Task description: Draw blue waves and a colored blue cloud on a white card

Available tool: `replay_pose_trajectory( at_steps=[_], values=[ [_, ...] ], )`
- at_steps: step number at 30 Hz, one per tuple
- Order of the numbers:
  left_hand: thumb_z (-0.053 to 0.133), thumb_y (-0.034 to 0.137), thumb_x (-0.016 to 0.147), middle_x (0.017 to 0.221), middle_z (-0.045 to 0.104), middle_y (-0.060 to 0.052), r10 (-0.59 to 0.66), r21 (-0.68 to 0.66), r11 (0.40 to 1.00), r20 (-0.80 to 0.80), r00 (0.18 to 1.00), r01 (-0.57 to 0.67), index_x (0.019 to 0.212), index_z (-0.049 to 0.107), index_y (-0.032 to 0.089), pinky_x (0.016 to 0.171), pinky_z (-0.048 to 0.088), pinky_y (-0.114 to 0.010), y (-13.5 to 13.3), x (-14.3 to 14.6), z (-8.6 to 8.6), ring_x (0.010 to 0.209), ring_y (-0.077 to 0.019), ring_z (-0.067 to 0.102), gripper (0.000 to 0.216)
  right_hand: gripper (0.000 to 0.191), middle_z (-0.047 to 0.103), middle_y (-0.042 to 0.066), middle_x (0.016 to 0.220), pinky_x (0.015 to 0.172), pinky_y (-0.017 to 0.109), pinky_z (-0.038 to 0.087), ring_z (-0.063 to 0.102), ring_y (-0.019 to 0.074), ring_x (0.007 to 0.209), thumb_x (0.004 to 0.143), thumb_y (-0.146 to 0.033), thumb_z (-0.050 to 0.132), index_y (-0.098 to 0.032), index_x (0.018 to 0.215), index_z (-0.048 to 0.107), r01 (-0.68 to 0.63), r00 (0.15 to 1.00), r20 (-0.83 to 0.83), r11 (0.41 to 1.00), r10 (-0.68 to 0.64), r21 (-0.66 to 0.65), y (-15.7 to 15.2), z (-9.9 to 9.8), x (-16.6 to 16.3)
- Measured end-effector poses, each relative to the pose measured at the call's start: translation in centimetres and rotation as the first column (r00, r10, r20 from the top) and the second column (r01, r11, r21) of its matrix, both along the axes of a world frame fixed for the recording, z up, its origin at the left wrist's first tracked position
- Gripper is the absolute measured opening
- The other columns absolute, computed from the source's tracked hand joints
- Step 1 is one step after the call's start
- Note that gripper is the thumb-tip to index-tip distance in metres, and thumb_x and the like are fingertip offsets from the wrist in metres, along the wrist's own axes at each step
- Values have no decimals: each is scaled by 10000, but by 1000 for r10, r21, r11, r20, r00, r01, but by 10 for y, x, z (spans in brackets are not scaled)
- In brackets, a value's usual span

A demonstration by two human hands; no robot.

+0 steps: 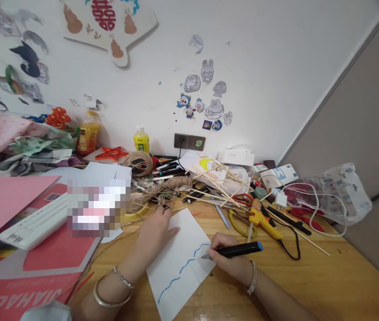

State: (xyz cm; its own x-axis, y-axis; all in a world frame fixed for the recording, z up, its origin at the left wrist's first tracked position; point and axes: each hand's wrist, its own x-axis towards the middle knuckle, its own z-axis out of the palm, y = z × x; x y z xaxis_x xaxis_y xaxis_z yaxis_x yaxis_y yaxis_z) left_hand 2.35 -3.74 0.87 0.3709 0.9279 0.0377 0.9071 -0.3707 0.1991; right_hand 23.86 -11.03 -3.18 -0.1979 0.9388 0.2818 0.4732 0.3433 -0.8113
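Note:
A white sheet of paper [184,272] lies at a slant on the wooden table, with a broken wavy blue line running across it. My right hand [231,258] grips a black marker [243,249] with a blue end. Its tip is at the sheet's right part, just below the line. My left hand [156,229] rests at the sheet's upper left edge, thumb apart from the fingers. Its fingertips reach to the twine and small dark things behind the paper; whether they touch these cannot be made out.
Behind my hands lie thin wooden sticks [221,194], jute twine [139,164] and several markers [169,169]. A yellow glue gun [265,223] with its cord is at the right. Leftward are a white keyboard-like slab [35,223] and a red bag [35,294]. Bottles [141,140] stand by the wall.

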Motion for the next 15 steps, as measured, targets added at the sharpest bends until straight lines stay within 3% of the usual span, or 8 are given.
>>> replay_pose_trajectory(
  at_steps=[3,7,15],
  values=[
    [619,311,834,1070,566,-124,-134,-9,991,65,989,134,1152,573,148,826,435,-357,-3,2,3,976,-277,563,361,195,513,-27,542,498,221,340,474,121,518,740,-223,542,-202,562,465,-21,997,73,999,23,-36,1,-7,-3],
    [685,377,785,1071,571,-110,-320,-124,934,123,939,335,1251,561,199,820,450,-348,-8,5,-3,979,-277,566,514,189,514,-39,529,487,211,322,460,111,504,734,-202,560,-196,564,477,-53,989,131,996,62,-76,0,-14,-6],
    [709,399,749,1131,541,-137,-354,-140,921,86,931,363,1273,539,166,843,445,-377,-11,5,-9,1017,-306,545,598,200,525,-40,516,475,216,310,462,114,487,735,-234,580,-200,562,487,-66,979,188,997,72,-36,1,-21,-6]
  ],
)
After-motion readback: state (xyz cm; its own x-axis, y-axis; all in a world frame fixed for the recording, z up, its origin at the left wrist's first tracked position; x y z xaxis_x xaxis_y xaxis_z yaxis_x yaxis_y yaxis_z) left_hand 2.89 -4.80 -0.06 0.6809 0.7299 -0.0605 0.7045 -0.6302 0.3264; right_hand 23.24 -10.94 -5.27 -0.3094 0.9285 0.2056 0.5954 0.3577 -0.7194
